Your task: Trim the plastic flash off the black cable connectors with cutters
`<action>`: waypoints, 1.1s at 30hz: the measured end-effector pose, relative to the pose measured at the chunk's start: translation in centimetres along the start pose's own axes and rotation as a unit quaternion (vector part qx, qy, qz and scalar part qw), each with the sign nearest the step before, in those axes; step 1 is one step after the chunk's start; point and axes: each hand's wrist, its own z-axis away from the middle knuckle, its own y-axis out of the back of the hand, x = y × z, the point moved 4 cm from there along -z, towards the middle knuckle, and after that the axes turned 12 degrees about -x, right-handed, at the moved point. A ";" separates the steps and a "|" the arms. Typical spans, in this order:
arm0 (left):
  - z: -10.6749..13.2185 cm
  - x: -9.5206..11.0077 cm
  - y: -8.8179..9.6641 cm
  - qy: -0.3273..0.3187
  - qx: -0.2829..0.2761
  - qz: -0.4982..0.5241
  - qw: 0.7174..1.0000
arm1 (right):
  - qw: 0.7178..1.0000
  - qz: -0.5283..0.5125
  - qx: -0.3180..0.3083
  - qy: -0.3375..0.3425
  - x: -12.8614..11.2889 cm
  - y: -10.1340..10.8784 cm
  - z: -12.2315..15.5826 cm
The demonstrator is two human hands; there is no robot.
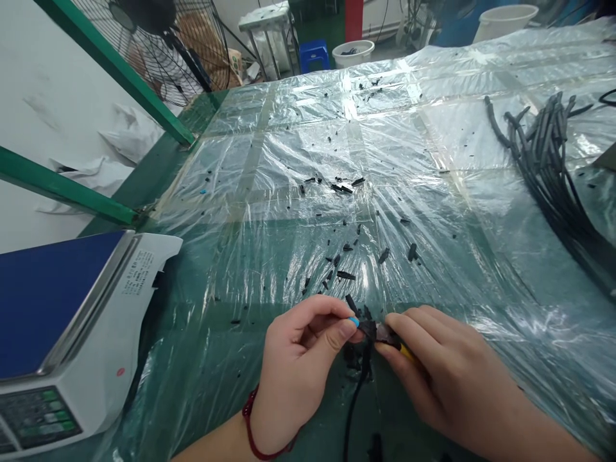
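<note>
My left hand (301, 366) pinches the stripped end of a black cable (356, 398) at the near edge of the table, with a small blue bit showing at the fingertips. My right hand (443, 372) is closed on a small tool with a yellow handle (407, 351), its tip against the same cable end (370, 328). The cable runs down toward me between both hands. A red bead bracelet circles my left wrist.
The green table is covered in clear plastic sheet (337, 160) strewn with black insulation scraps (344, 187). A bundle of black cables (548, 160) lies at the right. A weighing scale (72, 333) stands at the near left. A fan (158, 45) and buckets stand beyond.
</note>
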 end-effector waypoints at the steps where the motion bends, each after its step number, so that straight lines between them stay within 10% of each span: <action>1: 0.0 0.0 0.0 0.001 -0.003 0.004 1.000 | 1.000 -0.006 -0.004 0.000 0.0 -0.1 0.0; 20: -0.2 -1.2 -1.7 0.018 -0.166 -0.016 0.986 | 0.999 -0.001 0.027 -0.035 0.2 -0.4 0.4; 33: -0.2 -1.6 -1.7 0.055 -0.128 -0.030 0.990 | 0.998 0.022 -0.024 -0.051 0.3 -0.8 0.2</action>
